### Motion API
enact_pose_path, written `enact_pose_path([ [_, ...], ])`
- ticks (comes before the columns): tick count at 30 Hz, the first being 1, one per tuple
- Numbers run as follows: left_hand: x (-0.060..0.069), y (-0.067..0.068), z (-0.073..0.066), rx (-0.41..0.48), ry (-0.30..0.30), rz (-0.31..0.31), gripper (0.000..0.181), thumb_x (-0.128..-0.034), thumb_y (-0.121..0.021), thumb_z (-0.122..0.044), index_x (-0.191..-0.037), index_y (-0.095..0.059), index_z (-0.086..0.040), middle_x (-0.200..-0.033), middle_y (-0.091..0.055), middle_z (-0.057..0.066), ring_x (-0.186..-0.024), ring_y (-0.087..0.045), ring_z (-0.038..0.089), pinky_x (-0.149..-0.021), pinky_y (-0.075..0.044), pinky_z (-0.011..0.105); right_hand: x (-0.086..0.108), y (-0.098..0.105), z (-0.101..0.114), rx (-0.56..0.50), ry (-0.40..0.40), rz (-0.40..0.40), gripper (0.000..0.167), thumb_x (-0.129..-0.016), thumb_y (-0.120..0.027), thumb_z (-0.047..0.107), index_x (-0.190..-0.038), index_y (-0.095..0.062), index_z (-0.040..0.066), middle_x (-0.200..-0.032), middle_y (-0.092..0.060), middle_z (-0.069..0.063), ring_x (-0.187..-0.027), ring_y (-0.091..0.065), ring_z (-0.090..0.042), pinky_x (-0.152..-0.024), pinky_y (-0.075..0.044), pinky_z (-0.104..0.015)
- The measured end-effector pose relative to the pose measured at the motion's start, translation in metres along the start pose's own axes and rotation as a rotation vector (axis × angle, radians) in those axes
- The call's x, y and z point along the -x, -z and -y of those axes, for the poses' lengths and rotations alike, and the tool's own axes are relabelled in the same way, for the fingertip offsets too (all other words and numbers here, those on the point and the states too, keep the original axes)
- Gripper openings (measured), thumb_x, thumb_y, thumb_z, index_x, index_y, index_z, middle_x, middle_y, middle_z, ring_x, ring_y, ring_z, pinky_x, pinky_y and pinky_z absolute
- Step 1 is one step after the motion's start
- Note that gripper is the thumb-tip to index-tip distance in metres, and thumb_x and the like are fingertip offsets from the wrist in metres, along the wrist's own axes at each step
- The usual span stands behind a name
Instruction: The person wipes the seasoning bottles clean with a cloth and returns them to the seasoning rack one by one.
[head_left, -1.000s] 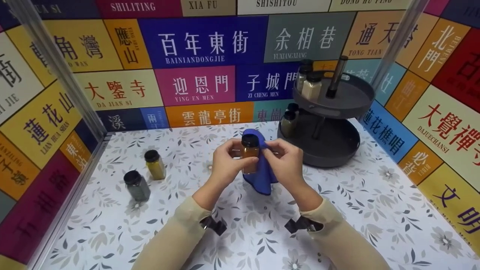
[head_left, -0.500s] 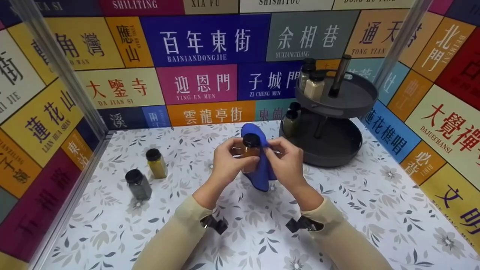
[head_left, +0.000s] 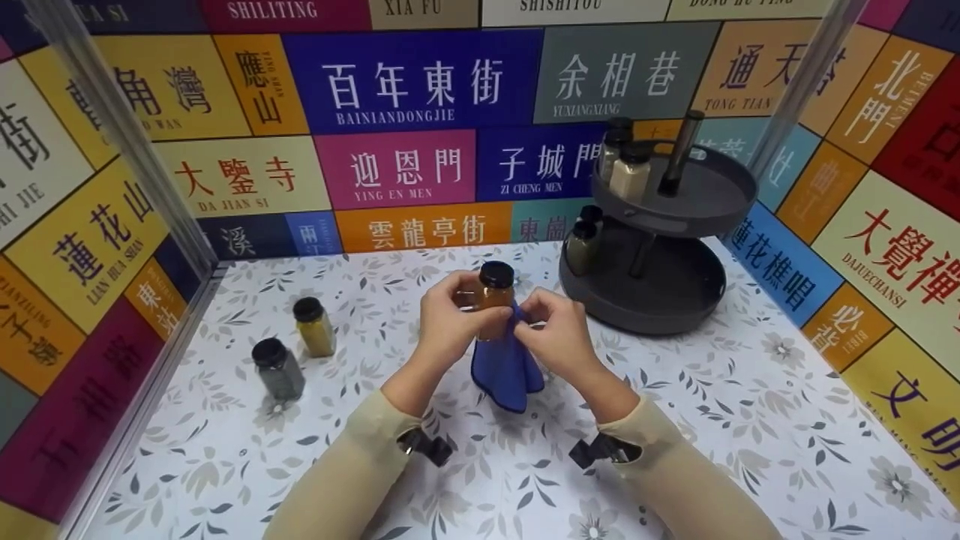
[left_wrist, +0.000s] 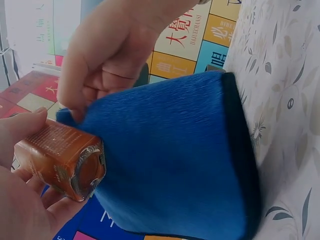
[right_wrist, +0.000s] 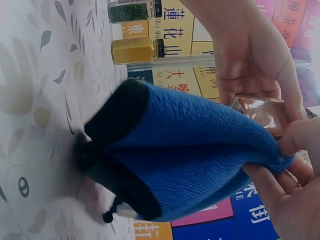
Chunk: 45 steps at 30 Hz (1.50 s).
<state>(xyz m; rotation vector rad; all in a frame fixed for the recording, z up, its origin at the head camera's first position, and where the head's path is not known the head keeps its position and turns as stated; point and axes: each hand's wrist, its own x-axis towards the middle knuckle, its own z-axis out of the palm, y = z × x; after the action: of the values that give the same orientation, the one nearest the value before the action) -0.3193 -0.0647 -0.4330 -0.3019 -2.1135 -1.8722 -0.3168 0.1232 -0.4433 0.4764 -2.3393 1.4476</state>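
Note:
The left hand (head_left: 450, 319) grips a black-capped jar of orange-brown contents (head_left: 495, 296), held upright above the table. Close on its right, the right hand (head_left: 559, 334) pinches the upper end of a blue cloth (head_left: 506, 375), which hangs down beneath the jar. In the left wrist view the jar (left_wrist: 60, 157) shows its bottom, with the cloth (left_wrist: 165, 155) beside it. The right wrist view has the cloth (right_wrist: 195, 150) hanging in folds from the right hand's fingertips, partly covering the jar (right_wrist: 262, 115).
Two capped jars, one yellow (head_left: 315, 330) and one dark grey-green (head_left: 279, 371), stand on the left of the table. At the back right is a dark two-tier round rack (head_left: 652, 300) with several jars on its tiers. Walls with printed signs enclose the table.
The cloth, earlier raised behind and beside the jar, now hangs lower and below it. The right hand has shifted slightly down and left; the left hand still holds the jar, slightly higher.

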Motion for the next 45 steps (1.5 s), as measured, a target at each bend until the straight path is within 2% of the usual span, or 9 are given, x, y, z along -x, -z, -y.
enact_pose_path([
  [4,-0.001,0.001,-0.001,0.019,-0.005,-0.004,0.046,-0.0743,-0.097,-0.017,-0.114,-0.076,-0.009,-0.107,-0.076,0.01,-0.096,-0.073,0.022,-0.091,-0.063,0.038,0.0,-0.001,-0.001,0.042,0.01,0.049,0.013,-0.077,-0.07,-0.001,-0.077,-0.062,0.008,-0.073,-0.069,0.0,-0.074,-0.066,-0.012,-0.07,-0.059,-0.027],
  [8,-0.001,0.001,-0.003,0.03,-0.012,0.005,0.047,-0.0743,-0.096,-0.016,-0.116,-0.076,-0.009,-0.108,-0.076,0.01,-0.097,-0.073,0.021,-0.09,-0.064,0.037,0.0,0.0,0.001,0.006,0.013,0.021,0.013,-0.078,-0.069,-0.003,-0.076,-0.062,0.008,-0.072,-0.068,0.001,-0.072,-0.064,-0.01,-0.067,-0.056,-0.024],
  [13,0.0,0.0,-0.004,0.022,-0.01,0.035,0.047,-0.0743,-0.097,-0.017,-0.115,-0.075,-0.01,-0.105,-0.074,0.01,-0.096,-0.073,0.02,-0.09,-0.063,0.035,0.0,0.004,0.005,-0.091,0.041,-0.081,0.013,-0.079,-0.068,-0.009,-0.078,-0.067,0.004,-0.084,-0.076,-0.008,-0.076,-0.071,-0.005,-0.068,-0.06,-0.021],
  [20,0.003,-0.003,-0.003,0.026,-0.009,0.052,0.048,-0.0732,-0.098,-0.016,-0.113,-0.074,-0.009,-0.101,-0.071,0.009,-0.094,-0.073,0.022,-0.091,-0.064,0.039,0.002,0.011,0.016,-0.261,0.097,-0.171,0.011,-0.083,-0.069,-0.015,-0.088,-0.071,-0.005,-0.102,-0.076,-0.019,-0.092,-0.076,-0.009,-0.076,-0.064,-0.024],
  [28,0.004,-0.005,-0.003,0.003,0.004,0.086,0.049,-0.0748,-0.097,-0.018,-0.117,-0.073,-0.012,-0.099,-0.07,0.005,-0.089,-0.07,0.02,-0.086,-0.062,0.04,0.004,0.014,0.02,-0.381,0.224,-0.245,0.011,-0.086,-0.067,-0.02,-0.093,-0.068,-0.012,-0.122,-0.073,-0.03,-0.113,-0.076,-0.014,-0.087,-0.064,-0.029],
  [32,0.003,-0.004,-0.004,-0.009,-0.008,0.075,0.048,-0.0743,-0.098,-0.019,-0.115,-0.074,-0.012,-0.099,-0.071,0.006,-0.09,-0.069,0.02,-0.086,-0.061,0.04,0.004,0.011,0.018,-0.385,0.256,-0.24,0.012,-0.086,-0.066,-0.021,-0.094,-0.069,-0.012,-0.122,-0.074,-0.028,-0.115,-0.076,-0.022,-0.086,-0.064,-0.03],
  [37,0.002,-0.001,-0.004,-0.018,-0.01,0.031,0.049,-0.0724,-0.099,-0.019,-0.114,-0.075,-0.011,-0.099,-0.072,0.006,-0.09,-0.069,0.019,-0.085,-0.063,0.035,0.004,0.006,0.015,-0.317,0.199,-0.192,0.012,-0.086,-0.068,-0.018,-0.091,-0.07,-0.008,-0.113,-0.079,-0.02,-0.111,-0.077,-0.033,-0.082,-0.065,-0.029],
  [40,0.001,0.001,-0.004,-0.005,-0.012,0.014,0.049,-0.0725,-0.098,-0.018,-0.115,-0.075,-0.011,-0.101,-0.073,0.007,-0.092,-0.071,0.02,-0.087,-0.063,0.034,0.004,0.004,0.012,-0.252,0.149,-0.145,0.012,-0.085,-0.069,-0.016,-0.088,-0.07,-0.004,-0.106,-0.08,-0.017,-0.106,-0.079,-0.03,-0.08,-0.065,-0.028],
  [45,-0.001,0.004,-0.004,0.009,-0.043,0.005,0.049,-0.0728,-0.098,-0.016,-0.116,-0.075,-0.009,-0.103,-0.073,0.01,-0.094,-0.073,0.021,-0.091,-0.063,0.039,0.002,0.002,0.007,-0.156,0.084,-0.075,0.012,-0.083,-0.071,-0.01,-0.083,-0.069,0.002,-0.099,-0.08,-0.012,-0.094,-0.079,-0.017,-0.074,-0.064,-0.024],
])
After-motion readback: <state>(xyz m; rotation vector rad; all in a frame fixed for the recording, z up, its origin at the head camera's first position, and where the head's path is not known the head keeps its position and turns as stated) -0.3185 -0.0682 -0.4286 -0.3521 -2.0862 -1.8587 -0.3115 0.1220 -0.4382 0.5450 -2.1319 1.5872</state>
